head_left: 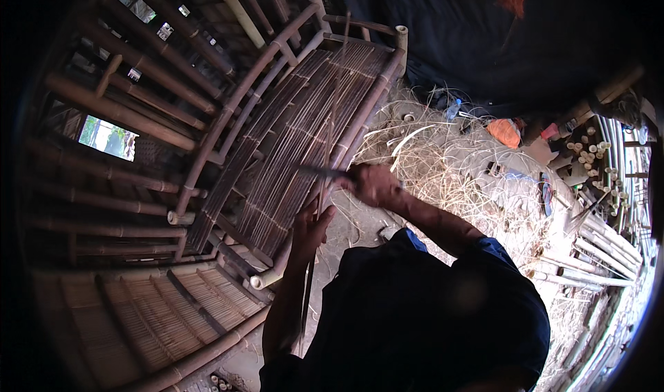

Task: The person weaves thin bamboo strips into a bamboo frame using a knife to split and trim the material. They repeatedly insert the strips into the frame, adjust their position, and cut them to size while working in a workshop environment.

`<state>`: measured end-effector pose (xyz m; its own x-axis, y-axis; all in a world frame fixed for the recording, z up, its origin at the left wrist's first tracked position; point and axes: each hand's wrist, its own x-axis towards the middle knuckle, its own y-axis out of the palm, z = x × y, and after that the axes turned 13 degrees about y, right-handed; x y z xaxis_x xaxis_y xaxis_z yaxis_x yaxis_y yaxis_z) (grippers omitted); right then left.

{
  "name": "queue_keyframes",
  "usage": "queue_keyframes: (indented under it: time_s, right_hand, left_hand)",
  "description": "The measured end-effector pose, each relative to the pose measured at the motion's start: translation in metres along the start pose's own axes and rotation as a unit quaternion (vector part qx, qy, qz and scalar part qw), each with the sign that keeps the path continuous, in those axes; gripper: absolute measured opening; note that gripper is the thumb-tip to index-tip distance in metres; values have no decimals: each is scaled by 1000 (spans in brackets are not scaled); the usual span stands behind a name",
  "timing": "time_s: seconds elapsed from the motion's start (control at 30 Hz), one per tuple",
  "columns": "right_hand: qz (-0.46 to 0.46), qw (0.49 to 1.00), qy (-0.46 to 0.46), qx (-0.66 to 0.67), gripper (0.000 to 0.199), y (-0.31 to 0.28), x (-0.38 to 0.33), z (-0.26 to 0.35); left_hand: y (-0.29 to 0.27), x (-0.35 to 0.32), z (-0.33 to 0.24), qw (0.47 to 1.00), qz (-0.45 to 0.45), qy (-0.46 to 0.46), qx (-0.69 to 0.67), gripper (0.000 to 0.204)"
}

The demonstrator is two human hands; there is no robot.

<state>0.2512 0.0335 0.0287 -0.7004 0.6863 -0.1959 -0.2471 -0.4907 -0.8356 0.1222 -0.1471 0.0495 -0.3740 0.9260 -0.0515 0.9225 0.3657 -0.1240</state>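
My left hand (311,227) is closed around a long thin bamboo strip (337,95) that stands nearly upright and runs past my forearm toward the floor. My right hand (373,183) grips a knife (324,173) whose blade points left and meets the strip just above my left hand. Both hands are in front of the edge of a bamboo bench (290,129) with a dark slatted surface and a round pole frame.
A second slatted bamboo piece (152,302) lies at lower left. Pale bamboo shavings (449,164) cover the ground to the right, with an orange bag (505,131), a plastic bottle (453,108) and stacked bamboo poles (602,250). Dark cloth hangs at the top.
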Motion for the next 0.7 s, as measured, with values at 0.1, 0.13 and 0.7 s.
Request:
queue_keyframes:
  time_s: [0.1,0.13,0.7]
  right_hand:
    - [-12,997,-80,-10,61,12,-26,8]
    - [-14,998,-55,-3,61,17,-19,6]
    - [-317,921,-223,-43,60,22,51,-47]
  left_hand:
    - [3,9,-5,998,-4,6,57,43]
    - [4,5,-2,996,-5,43,79,42]
    - [-15,-70,-4,942,58,89,318,69]
